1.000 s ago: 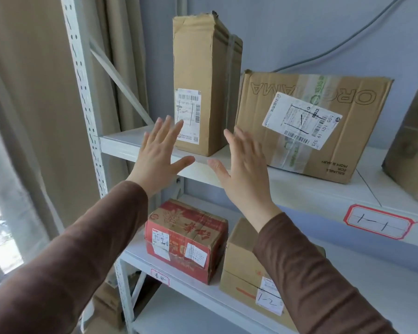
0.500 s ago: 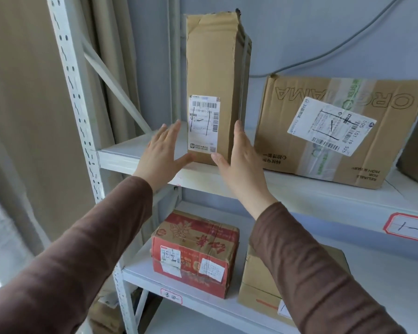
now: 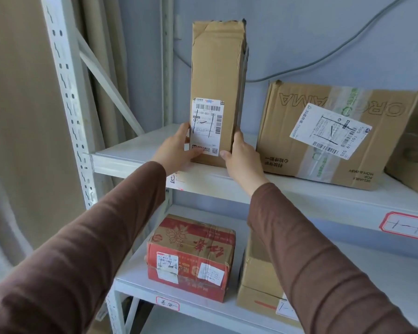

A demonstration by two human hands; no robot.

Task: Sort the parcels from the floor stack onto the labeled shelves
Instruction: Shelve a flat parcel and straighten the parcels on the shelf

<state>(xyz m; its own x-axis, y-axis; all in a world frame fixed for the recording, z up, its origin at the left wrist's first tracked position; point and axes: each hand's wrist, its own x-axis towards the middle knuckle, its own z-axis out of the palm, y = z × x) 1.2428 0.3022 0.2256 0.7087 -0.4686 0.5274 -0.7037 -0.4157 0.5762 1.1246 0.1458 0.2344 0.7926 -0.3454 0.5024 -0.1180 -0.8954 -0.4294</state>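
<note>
A tall narrow cardboard parcel (image 3: 216, 68) stands upright on the upper white shelf (image 3: 130, 153), its white shipping label facing me. My left hand (image 3: 176, 150) grips its lower left edge, thumb across the label's bottom. My right hand (image 3: 240, 155) grips its lower right edge, thumb on the front face. The shelf's front edge carries a red-bordered label (image 3: 405, 226) at the right.
A wide cardboard box (image 3: 333, 133) lies on the same shelf just right of the tall parcel, another brown box (image 3: 415, 145) beyond it. Below, a red carton (image 3: 191, 256) and a brown box (image 3: 258, 285) sit on the lower shelf. A perforated steel upright (image 3: 68, 92) stands left.
Both hands moved forward from open in front of the shelf and closed onto the sides of the tall parcel's base. The view has come closer.
</note>
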